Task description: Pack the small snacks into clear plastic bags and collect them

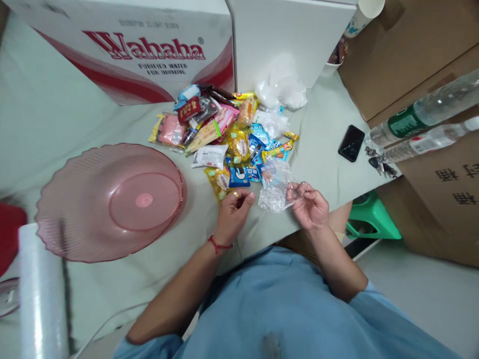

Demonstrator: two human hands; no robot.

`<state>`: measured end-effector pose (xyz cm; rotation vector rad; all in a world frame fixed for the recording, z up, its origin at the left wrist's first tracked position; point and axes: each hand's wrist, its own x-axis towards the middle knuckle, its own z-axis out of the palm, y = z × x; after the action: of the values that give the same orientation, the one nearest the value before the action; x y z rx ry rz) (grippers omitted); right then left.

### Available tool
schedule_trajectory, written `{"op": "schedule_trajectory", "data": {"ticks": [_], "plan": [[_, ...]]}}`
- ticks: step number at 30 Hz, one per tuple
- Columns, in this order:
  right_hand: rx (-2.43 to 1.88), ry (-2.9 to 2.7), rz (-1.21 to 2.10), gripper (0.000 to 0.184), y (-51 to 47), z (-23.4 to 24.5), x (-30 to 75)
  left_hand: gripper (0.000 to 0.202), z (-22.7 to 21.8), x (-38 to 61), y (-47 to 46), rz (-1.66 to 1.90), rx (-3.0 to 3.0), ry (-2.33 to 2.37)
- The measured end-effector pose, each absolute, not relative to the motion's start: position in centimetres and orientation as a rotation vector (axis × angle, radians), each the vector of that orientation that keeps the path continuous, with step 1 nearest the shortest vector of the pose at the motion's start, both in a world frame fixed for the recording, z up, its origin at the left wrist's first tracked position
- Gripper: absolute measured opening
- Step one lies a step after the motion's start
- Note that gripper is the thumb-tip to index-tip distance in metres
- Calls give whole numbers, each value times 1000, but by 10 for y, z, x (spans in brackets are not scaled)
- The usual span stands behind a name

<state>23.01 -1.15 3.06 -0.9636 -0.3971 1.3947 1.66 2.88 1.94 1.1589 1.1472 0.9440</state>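
Observation:
My right hand point(310, 207) pinches the edge of a crinkled clear plastic bag point(277, 192) at the near right side of a heap of packaged snacks point(239, 144). My left hand point(235, 212), with a ring and a red cord at the wrist, is closed beside the heap's near edge. Its fingertips curl out of sight, so I cannot tell if anything is in them. Just beyond it lie a yellow snack packet point(219, 182) and a blue snack packet point(239, 176). A white packet point(210, 156) is a little farther to the left.
A pink ribbed plastic bowl point(86, 199) stands on the left, near a clear wrap roll point(43, 294). Behind the heap are a Wahaha carton point(149, 45) and crumpled clear bags point(282, 89). A black phone point(352, 143), keys point(381, 163) and plastic bottles point(409, 119) occupy the right.

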Motion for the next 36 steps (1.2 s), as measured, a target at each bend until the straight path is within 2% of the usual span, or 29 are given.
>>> {"op": "schedule_trajectory", "data": {"ticks": [2,4,12,17,20,24,27,32,36], "plan": [[-967,-414,1390,6,-13,30,229,51,21,16,28,811,1248,1151],[-969,-441,1398,7,-13,29,226,58,21,16,27,733,1287,1134],[-970,-648,1485,19,-22,29,208,27,8,21,30,761,1104,1129],[-995,-839,1430,41,-18,43,230,27,-1,17,26,887,886,888],[-1195,-818,1283,33,-9,43,239,34,-5,13,23,856,856,818],[-1259,-962,1481,43,-2,32,225,38,0,11,26,735,1005,737],[-1296,-976,1483,39,1,25,213,36,8,13,31,711,1133,742],[-1400,-888,1261,33,2,19,225,31,7,15,39,955,1033,1007],[-1418,-852,1213,30,-5,15,239,30,7,13,41,1118,866,996]]}}
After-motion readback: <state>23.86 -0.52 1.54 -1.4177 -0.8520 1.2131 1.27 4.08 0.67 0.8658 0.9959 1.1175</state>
